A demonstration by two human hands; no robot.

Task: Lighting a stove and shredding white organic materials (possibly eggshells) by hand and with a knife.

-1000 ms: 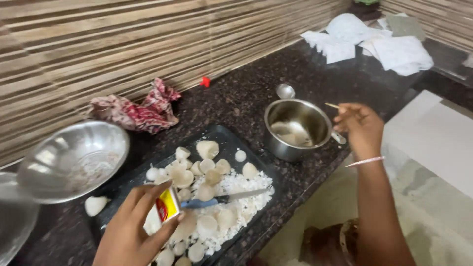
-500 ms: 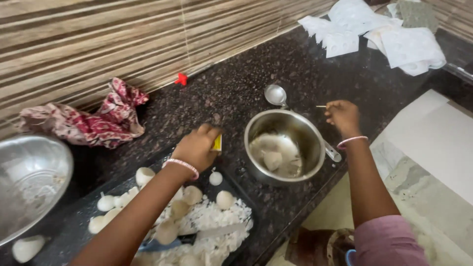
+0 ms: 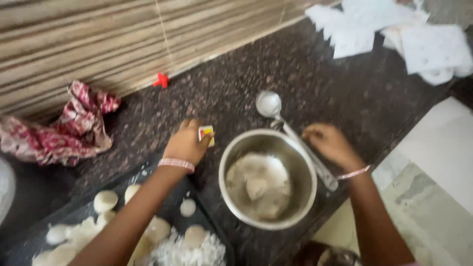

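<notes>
My left hand [image 3: 186,144] sits in the middle of the frame, fingers curled shut around a small yellow and white box [image 3: 207,134] pressed near the dark worktop [image 3: 315,83]. My right hand [image 3: 329,143] rests right of centre with its fingers bent down and nearly closed; I cannot tell whether it pinches something thin or nothing at all. It lies just beside the long handle of a steel ladle [image 3: 290,135], whose round cup points toward the top of the frame.

Between my hands stands a steel bowl [image 3: 267,178] holding pale lumps of dough. To do this well, I judge the box should stay low and firmly gripped — away from the bowl's rim, so nothing tips in.

At the lower left a dark tray [image 3: 170,207] carries white dough balls [image 3: 105,200] and loose flour, and my left forearm crosses over it, so a careless pull could drag flour about. A red patterned cloth [image 3: 59,133] lies bunched at the left, a small red clip [image 3: 161,80] sits by the striped wall, and white paper towels [image 3: 394,34] spread across the upper right — well apart from my hands.
</notes>
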